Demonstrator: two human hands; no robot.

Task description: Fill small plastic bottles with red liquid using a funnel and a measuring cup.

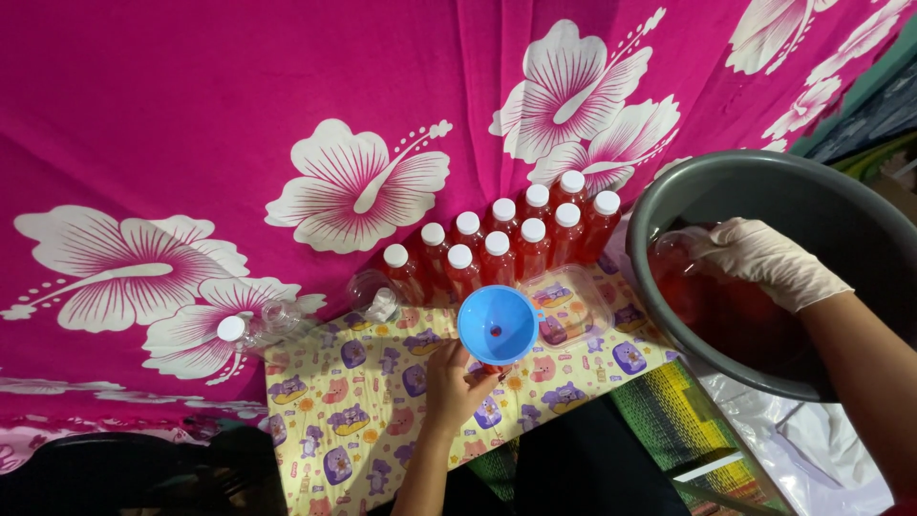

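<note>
Keep the bottle (493, 364) upright on the patterned cloth (373, 401) so the blue funnel (497, 324) sits level in its neck. Your bare left hand (451, 382) is wrapped closed around that bottle, while your gloved right hand (764, 258) is curled around a clear container (680, 256) dipped in the red liquid inside the grey basin (659, 201).

Backdrop: a magenta cloth (287, 86) printed with large white hibiscus flowers fills the upper and left field, hanging in soft folds.
Work surface cover: a pale yellow mat (382, 401) with small cartoon animal figures lies flat below the cloth, its left edge overlapping the fabric.
Adjacent covering: a woven mat (669, 401) in green, yellow and red stripes sits just right of the yellow mat.
Lower right: white plastic sheeting (812, 449), crumpled.
Lower left: dark, detail not discernible.
Light: even, bright on the cloth, dimmer toward the bottom edge.
</note>
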